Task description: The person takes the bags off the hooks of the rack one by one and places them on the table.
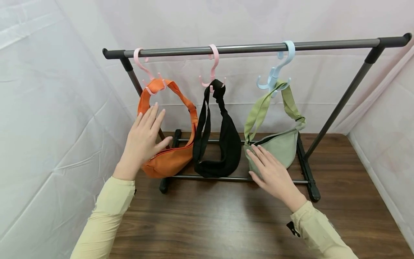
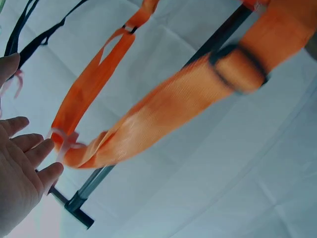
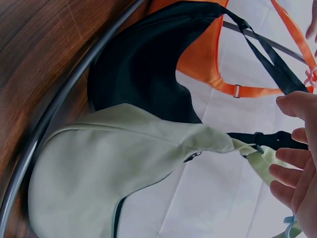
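Note:
Three shoulder bags hang from hooks on a rack's top bar. On the left is an orange bag (image 1: 169,162), its strap (image 2: 148,129) looped over a pink hook (image 1: 142,63). A black bag (image 1: 226,151) with a knotted strap hangs mid-bar from another pink hook (image 1: 214,64). The pale green bag (image 1: 281,147) hangs at the right from a light blue hook (image 1: 275,73). My left hand (image 1: 143,138), fingers straight, is in front of the orange bag and holds nothing. Over the green bag's left side my right hand (image 1: 273,172) is spread, palm down; whether it touches cannot be told.
A dark metal top bar (image 1: 252,48) spans the rack, with a slanting post (image 1: 343,100) at the right and black feet (image 1: 307,172) on the brown wood floor (image 1: 200,223). White sheeting (image 1: 58,118) surrounds the rack at the back and sides.

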Available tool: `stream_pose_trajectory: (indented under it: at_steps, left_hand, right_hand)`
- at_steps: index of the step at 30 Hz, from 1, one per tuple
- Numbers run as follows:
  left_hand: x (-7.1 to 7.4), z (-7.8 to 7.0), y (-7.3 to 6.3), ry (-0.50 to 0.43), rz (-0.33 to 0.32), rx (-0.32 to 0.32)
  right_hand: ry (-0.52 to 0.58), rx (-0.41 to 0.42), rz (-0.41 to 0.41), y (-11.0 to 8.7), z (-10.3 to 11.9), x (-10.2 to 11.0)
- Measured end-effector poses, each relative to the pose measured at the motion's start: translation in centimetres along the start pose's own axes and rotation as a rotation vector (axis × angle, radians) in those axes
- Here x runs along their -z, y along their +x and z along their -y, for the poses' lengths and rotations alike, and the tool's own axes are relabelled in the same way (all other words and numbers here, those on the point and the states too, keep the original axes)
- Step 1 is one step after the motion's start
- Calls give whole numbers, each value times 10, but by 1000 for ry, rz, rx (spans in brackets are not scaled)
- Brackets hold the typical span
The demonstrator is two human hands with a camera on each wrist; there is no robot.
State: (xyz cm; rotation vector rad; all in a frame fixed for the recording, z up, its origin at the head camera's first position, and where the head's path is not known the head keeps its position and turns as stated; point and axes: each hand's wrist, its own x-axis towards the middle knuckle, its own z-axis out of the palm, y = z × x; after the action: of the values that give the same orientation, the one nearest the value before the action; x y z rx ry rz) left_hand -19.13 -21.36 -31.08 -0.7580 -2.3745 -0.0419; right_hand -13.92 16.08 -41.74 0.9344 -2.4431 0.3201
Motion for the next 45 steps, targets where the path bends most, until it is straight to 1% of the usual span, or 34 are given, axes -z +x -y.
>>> stream_pose_trajectory:
  at_steps: [4, 8, 14, 17, 21, 23, 26, 31, 37, 40, 45]
  left_hand:
    - [12, 7, 18, -1, -36, -7]
    - [24, 14, 32, 4, -61, -6]
    - [36, 21, 46, -13, -95, 2]
    - [41, 25, 53, -19, -137, -15]
    - [48, 29, 64, 6, -190, -43]
    - [53, 30, 69, 16, -207, -41]
    - [60, 32, 77, 16, -223, -20]
    - [69, 40, 91, -2, -226, 21]
    - [72, 50, 106, 18, -218, 60]
    - [72, 51, 110, 25, -210, 81]
    - [72, 50, 114, -4, -179, 109]
  right_hand:
    - [6, 30, -44, 4, 3, 0]
    - [8, 48, -65, 6, 6, 1]
    - [-5, 67, -87, 6, 8, 0]
    - [-3, 80, -91, 7, 9, -2]
    - [4, 101, -107, 9, 11, -4]
    - [6, 110, -112, 11, 12, -5]
    - [14, 121, -114, 13, 14, -6]
    - [25, 123, -106, 14, 18, -8]
    - [43, 131, -86, 9, 20, -13]
    - [45, 133, -76, 6, 21, -16]
    - [35, 133, -60, 5, 24, -18]
